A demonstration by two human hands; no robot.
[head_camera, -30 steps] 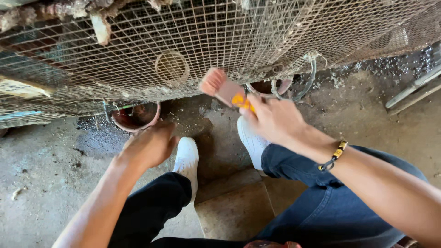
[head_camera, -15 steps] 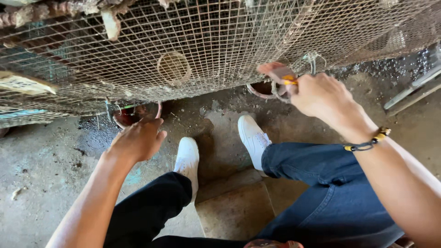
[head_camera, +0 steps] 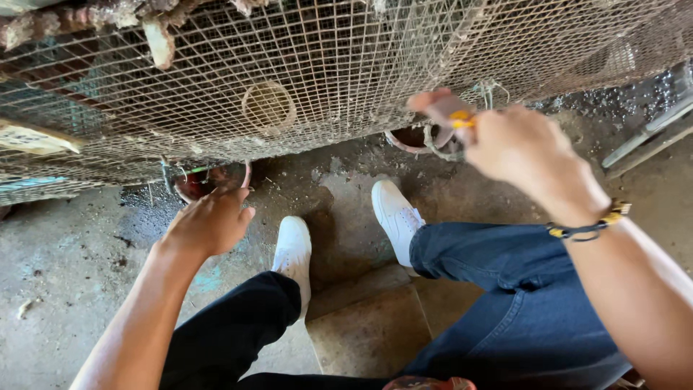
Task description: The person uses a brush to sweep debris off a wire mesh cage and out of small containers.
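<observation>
Rusty wire mesh cage [head_camera: 346, 79] looms over 2 brown bowls: left hand [head_camera: 209, 220] grips the left bowl [head_camera: 209, 179], right hand [head_camera: 523, 144] clutches a pink scoop [head_camera: 442, 108] that could snag on wire.

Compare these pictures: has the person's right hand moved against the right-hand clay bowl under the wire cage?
Yes. The right hand has gone rightward and up: earlier it was left of the bowl, now it sits right of it.

floor [head_camera: 72, 267]: dirty concrete | on it: white shoes [head_camera: 292, 249], stone slab [head_camera: 368, 325], wire cage [head_camera: 346, 79]
</observation>
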